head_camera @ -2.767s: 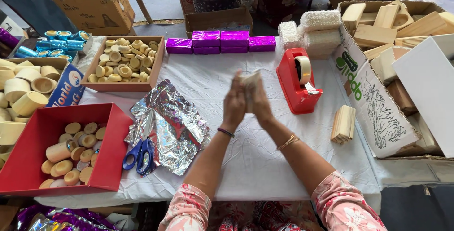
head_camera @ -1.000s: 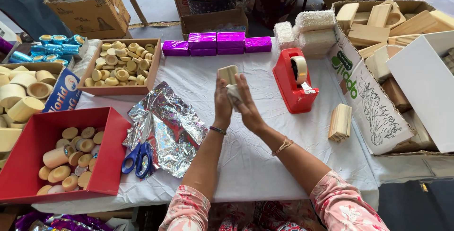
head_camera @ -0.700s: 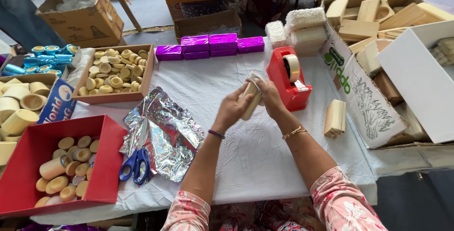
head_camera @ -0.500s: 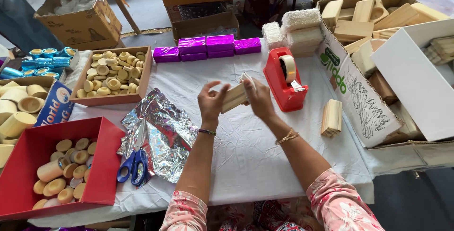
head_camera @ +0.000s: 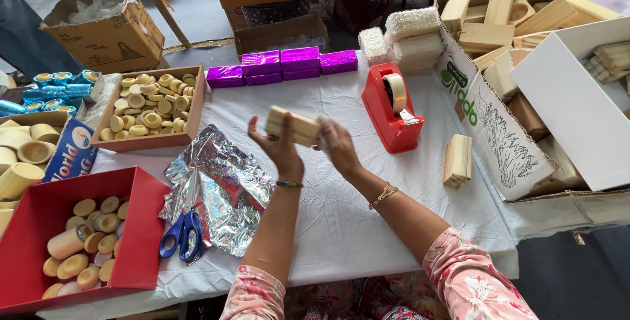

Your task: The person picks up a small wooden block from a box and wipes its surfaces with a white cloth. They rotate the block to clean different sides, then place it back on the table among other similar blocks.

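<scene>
- Your left hand (head_camera: 279, 146) and right hand (head_camera: 336, 144) are gripping a pale wooden block (head_camera: 293, 126) together, one at each end, above the white table (head_camera: 354, 208);
- silver foil (head_camera: 220, 185) is lying just left.

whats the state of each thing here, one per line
wooden block: held up off the table between both hands, roughly level
left hand: grip shut on the block's left end
right hand: grip shut on its right end
foil sheet: crumpled, spread flat on the cloth
scissors: closed, lying on the foil
tape dispenser: upright, roll loaded
red box: open, partly filled
purple packets: wrapped, in a row
</scene>
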